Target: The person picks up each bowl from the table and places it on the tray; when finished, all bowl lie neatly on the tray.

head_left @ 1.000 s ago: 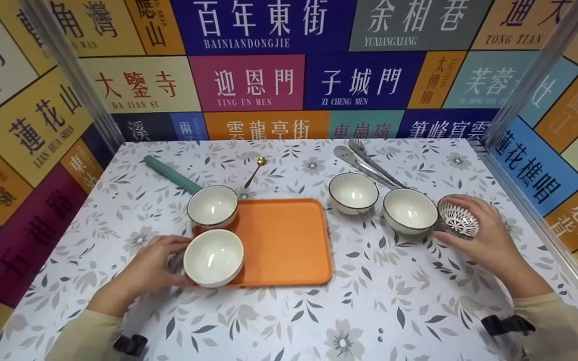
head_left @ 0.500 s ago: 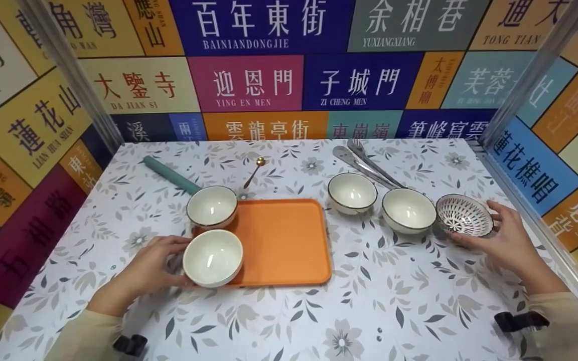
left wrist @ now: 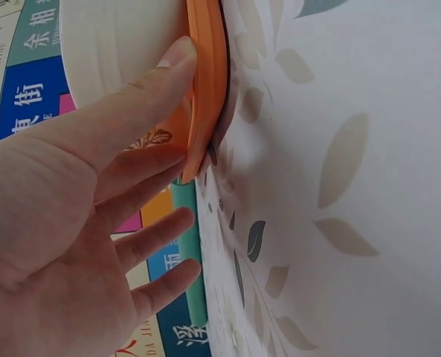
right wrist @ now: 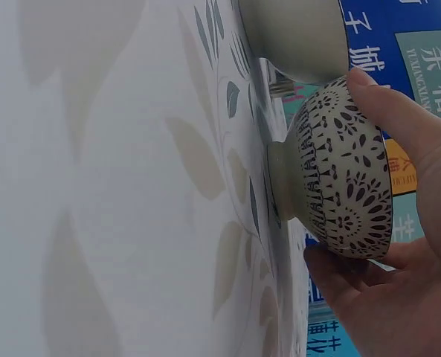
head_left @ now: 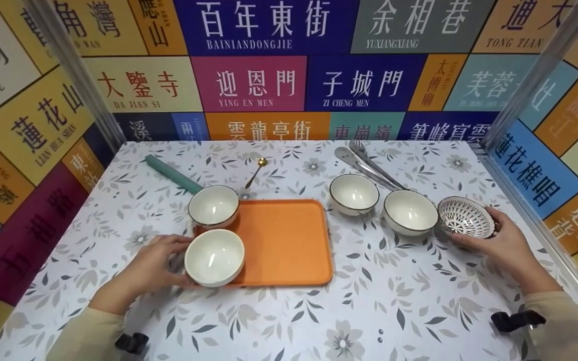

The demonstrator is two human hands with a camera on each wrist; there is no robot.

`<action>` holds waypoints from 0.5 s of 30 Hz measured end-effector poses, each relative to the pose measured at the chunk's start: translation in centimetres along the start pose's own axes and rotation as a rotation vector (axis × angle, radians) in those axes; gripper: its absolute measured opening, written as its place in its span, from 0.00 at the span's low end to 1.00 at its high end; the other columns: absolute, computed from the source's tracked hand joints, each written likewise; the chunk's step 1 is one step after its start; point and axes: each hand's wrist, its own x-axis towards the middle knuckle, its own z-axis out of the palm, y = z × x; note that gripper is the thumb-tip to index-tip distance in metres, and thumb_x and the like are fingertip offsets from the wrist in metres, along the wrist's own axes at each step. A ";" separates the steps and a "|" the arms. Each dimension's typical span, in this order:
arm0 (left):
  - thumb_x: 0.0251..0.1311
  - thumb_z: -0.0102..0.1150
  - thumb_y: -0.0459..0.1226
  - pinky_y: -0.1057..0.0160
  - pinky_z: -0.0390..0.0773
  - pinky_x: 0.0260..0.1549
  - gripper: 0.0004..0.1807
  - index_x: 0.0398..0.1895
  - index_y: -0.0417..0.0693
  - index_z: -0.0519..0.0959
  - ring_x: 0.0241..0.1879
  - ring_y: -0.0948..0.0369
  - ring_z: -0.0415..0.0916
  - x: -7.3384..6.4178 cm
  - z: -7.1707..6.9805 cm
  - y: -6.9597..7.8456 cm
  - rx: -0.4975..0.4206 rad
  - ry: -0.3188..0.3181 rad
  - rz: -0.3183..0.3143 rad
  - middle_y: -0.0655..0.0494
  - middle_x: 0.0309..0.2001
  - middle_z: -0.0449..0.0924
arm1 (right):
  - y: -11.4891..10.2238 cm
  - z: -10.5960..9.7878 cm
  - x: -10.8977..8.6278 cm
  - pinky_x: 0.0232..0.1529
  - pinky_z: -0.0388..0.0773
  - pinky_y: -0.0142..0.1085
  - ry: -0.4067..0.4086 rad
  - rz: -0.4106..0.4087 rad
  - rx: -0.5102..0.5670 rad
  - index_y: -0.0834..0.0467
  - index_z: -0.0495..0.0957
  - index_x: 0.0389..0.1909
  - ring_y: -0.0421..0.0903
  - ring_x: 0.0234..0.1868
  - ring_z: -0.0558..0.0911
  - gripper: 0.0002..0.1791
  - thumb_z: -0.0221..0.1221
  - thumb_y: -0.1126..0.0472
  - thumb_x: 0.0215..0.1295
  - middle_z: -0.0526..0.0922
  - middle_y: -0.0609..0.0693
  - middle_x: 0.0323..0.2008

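Note:
My left hand (head_left: 143, 265) rests at the left edge of an orange tray (head_left: 286, 245), its thumb (left wrist: 157, 82) on the rim and two fingertips touching near the corner. The other fingers extend loosely. Beside it, a cream bowl (head_left: 213, 258) stands on the tray's near left part, with a dark-rimmed bowl (head_left: 213, 205) just behind. At the right, my right hand (head_left: 507, 250) holds a black-and-white patterned bowl (head_left: 464, 218) between the thumb, on its near rim, and the fingers, on its right side. This bowl is upright, its foot right at the tabletop (right wrist: 131, 193).
Left of the patterned bowl stand two dark-rimmed bowls, one nearer (head_left: 410, 213) and one farther (head_left: 353, 194). Metal cutlery (head_left: 369, 168) lies behind them. A small gold spoon (head_left: 255, 173) and a green stick-like object (head_left: 171, 174) lie at the back. Printed walls border the table.
My right hand has shifted rightward from over the patterned bowl to its right side, leaving more of the bowl's inside visible. My left hand and the tray have stayed put.

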 end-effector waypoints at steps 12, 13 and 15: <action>0.37 0.86 0.47 0.32 0.69 0.63 0.44 0.62 0.42 0.82 0.66 0.45 0.70 -0.1 0.1 0.1 0.008 0.016 0.020 0.49 0.64 0.79 | -0.3 0.0 -0.7 0.72 0.62 0.64 0.103 0.064 0.047 0.58 0.43 0.83 0.68 0.74 0.63 0.69 0.77 0.39 0.51 0.56 0.68 0.79; 0.37 0.87 0.48 0.32 0.69 0.63 0.45 0.63 0.42 0.82 0.66 0.45 0.70 -0.1 0.1 0.1 0.006 0.015 0.016 0.48 0.64 0.79 | -0.6 -0.1 -0.8 0.72 0.62 0.63 0.106 0.061 0.054 0.57 0.44 0.84 0.66 0.74 0.63 0.69 0.77 0.39 0.51 0.56 0.67 0.79; 0.37 0.87 0.48 0.31 0.68 0.64 0.45 0.63 0.42 0.81 0.66 0.45 0.70 -0.1 0.0 0.0 0.002 0.010 0.009 0.48 0.64 0.79 | -1.5 -0.1 -1.0 0.73 0.64 0.61 0.113 0.051 0.063 0.54 0.44 0.84 0.64 0.73 0.64 0.69 0.78 0.40 0.50 0.57 0.66 0.79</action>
